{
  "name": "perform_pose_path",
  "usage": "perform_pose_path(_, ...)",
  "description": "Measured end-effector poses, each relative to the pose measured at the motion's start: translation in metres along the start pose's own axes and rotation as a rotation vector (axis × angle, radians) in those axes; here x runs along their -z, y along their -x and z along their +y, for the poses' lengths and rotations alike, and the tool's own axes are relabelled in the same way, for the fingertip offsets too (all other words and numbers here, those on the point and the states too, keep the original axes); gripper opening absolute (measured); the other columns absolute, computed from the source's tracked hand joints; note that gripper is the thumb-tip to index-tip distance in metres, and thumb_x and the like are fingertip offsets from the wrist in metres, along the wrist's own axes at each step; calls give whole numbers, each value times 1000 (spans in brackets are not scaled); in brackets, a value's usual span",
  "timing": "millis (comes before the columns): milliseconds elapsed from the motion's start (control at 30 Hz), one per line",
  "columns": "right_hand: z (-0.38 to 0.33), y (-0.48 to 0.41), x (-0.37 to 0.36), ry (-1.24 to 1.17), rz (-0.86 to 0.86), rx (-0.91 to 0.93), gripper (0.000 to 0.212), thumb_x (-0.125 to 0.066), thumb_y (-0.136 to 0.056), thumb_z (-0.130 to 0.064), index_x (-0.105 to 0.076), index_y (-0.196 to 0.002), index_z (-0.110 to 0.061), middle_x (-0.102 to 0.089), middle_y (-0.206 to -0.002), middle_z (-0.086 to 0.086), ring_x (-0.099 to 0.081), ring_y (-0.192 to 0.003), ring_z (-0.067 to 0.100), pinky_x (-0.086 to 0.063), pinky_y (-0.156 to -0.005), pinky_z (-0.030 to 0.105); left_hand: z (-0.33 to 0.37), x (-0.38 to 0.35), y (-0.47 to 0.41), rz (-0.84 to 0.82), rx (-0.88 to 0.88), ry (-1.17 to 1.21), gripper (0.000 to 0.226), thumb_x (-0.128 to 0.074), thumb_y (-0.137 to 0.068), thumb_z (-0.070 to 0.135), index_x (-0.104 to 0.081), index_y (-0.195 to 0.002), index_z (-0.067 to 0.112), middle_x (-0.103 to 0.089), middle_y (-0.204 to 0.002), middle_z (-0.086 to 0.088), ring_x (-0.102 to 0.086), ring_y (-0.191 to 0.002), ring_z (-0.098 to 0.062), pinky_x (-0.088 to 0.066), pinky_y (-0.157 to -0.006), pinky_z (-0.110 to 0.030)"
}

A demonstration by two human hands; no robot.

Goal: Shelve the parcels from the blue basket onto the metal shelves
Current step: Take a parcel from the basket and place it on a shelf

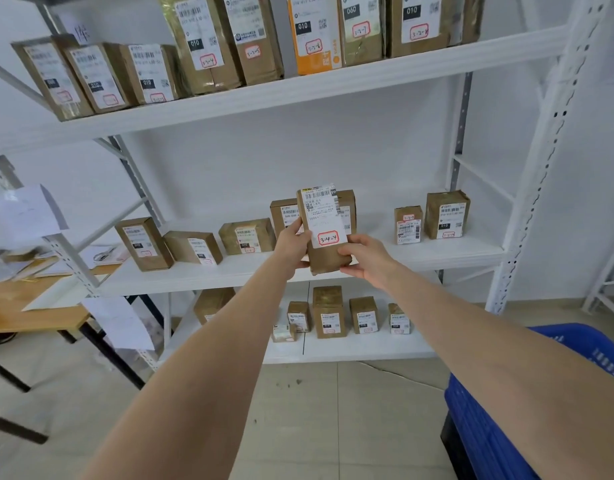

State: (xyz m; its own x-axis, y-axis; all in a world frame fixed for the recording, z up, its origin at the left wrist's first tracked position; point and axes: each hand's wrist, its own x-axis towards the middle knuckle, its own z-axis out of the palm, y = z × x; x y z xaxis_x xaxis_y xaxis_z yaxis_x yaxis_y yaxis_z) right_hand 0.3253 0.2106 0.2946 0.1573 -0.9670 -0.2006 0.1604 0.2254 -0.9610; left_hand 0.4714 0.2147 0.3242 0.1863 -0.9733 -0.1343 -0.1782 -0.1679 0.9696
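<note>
The white metal shelves [298, 95] fill most of the frame, with three levels in view, each carrying brown taped parcels that stand with their labels facing out. The blue basket [489, 427] sits at the lower right, its contents hidden behind the right forearm. A wooden bench [28, 306] with loose papers shows at the left edge. The step in hand looks like placing. One parcel [328, 261] is held upright at the centre of the frame, in front of the middle shelf [419, 259] and the row standing there, and as far as can be told it is not yet set down. The left hand [293, 245] holds its left edge and the right hand [366, 259] its lower right corner, so each grip is closed on the parcel. The next move, I judge, calls for easing it into the free stretch right of centre on that shelf, label outward, without knocking the boxes behind. Its white label bears a barcode, print too fine to read, and a red-outlined box with handwritten "3-4-4". At the top of the frame, black tags read "010" and "060", with an orange parcel [314, 32] among the brown ones. The red-boxed codes there appear to run from "3-2-4" to "3-2-7"; the smaller labels lower down are illegible.
</note>
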Motion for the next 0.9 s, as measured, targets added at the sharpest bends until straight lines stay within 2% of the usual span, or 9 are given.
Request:
perform_pose_path(100,5,0,-3,40,4,-22,24,-62,-89,-2,-55,-107,-17,-57,-101,0,-57,-104,21,-53,-94,42,-6,5,2,2,21,-2,48,-41,-101,14,-36,-146,31,-65,-122,-3,-59,-111,-26,-48,-95,-53)
perform_pose_path(233,14,-5,-9,112,4,-100,24,-66,-90,-13,-57,-111,-18,-58,-111,3,-60,-102,26,-52,-95,42,-18,12,-2,-14,49,-8,49,-42,-101,15,-33,-147,30,-65,-121,-3,-60,-107,-25,-52,-89,-49)
perform_pose_path(333,22,-12,-10,162,13,-173,18,-69,-89,-18,-55,-101,-18,-58,-114,6,-63,-101,34,-54,-93,43,-30,15,-9,-30,83,-4,48,-41,-101,12,-33,-147,27,-64,-122,-4,-60,-103,-24,-52,-85,-45)
perform_pose_path(400,31,-20,-11,195,21,-203,18,-70,-88,-18,-54,-96,-17,-58,-117,8,-64,-102,37,-53,-93,44,-41,17,-14,-59,115,-21,45,-41,-101,11,-36,-144,25,-62,-127,-7,-60,-104,-26,-52,-87,-47)
perform_pose_path(467,43,-29,-15,239,39,-231,22,-70,-88,-17,-53,-101,-15,-58,-120,10,-63,-104,37,-53,-94,45,-56,22,-21,-94,159,-57,40,-41,-101,12,-41,-141,20,-60,-129,-8,-61,-106,-30,-52,-90,-50)
perform_pose_path(567,63,-41,-28,275,41,-295,24,-70,-88,-14,-50,-102,-15,-58,-120,11,-61,-107,33,-52,-96,45,-79,34,-29,-115,206,-90,35,-44,-100,10,-48,-135,9,-60,-127,-11,-60,-97,-30,-53,-80,-45)
perform_pose_path(667,85,-51,-45,309,23,-363,23,-68,-90,-17,-47,-100,-17,-57,-113,7,-58,-108,29,-49,-98,40,-102,51,-41,-147,240,-121,36,-49,-98,10,-49,-134,8,-59,-128,-12,-61,-105,-34,-54,-79,-44)
perform_pose_path(833,115,-69,-74,276,82,-347,22,-69,-86,-3,-52,-98,-11,-62,-110,10,-60,-100,24,-52,-74,31,-134,79,-64,-190,270,-177,35,-55,-96,13,-51,-131,11,-64,-116,-11,-63,-98,-33,-56,-83,-48)
perform_pose_path(900,127,-78,-81,251,100,-348,26,-69,-83,3,-54,-103,-6,-64,-114,14,-63,-101,24,-56,-72,33,-145,85,-71,-192,283,-174,34,-53,-96,9,-51,-130,11,-64,-115,-11,-64,-96,-34,-57,-80,-48)
